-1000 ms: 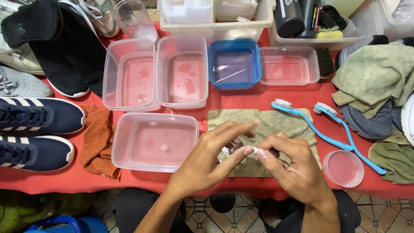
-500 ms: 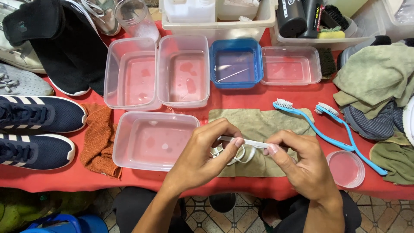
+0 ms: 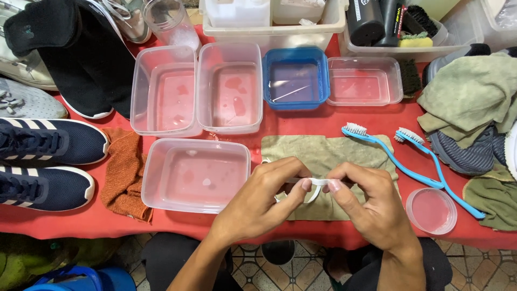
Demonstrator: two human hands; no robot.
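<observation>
**Working a white shoelace between both hands**

Along the left edge of the counter [image 3: 323, 121], which is covered in red, lie two dark blue sneakers [image 3: 46, 161] side by side, with an orange cloth [image 3: 126, 172] just beside them. Next comes a clear tub [image 3: 196, 175] near the front edge, holding a shallow layer of water.

Right of the tub, the left hand [image 3: 264, 202] pinches a white shoelace [image 3: 315, 186] between thumb and fingertips, closed tight on it. The right hand [image 3: 371, 207] grips the same lace just beside it, thumb and forefinger also closed. The lace hangs in a short loop between them, above an olive towel [image 3: 328, 156] spread near the front edge.

From where I stand, the hands look well placed: close together, so the lace stays taut and each short stretch can be rubbed or straightened in turn. Keeping the work over the towel seems wise, as drips would land there.

Farther right, two blue brushes [image 3: 398, 156] lie angled, and a small round clear lid [image 3: 431, 210] sits near the front right corner.
</observation>
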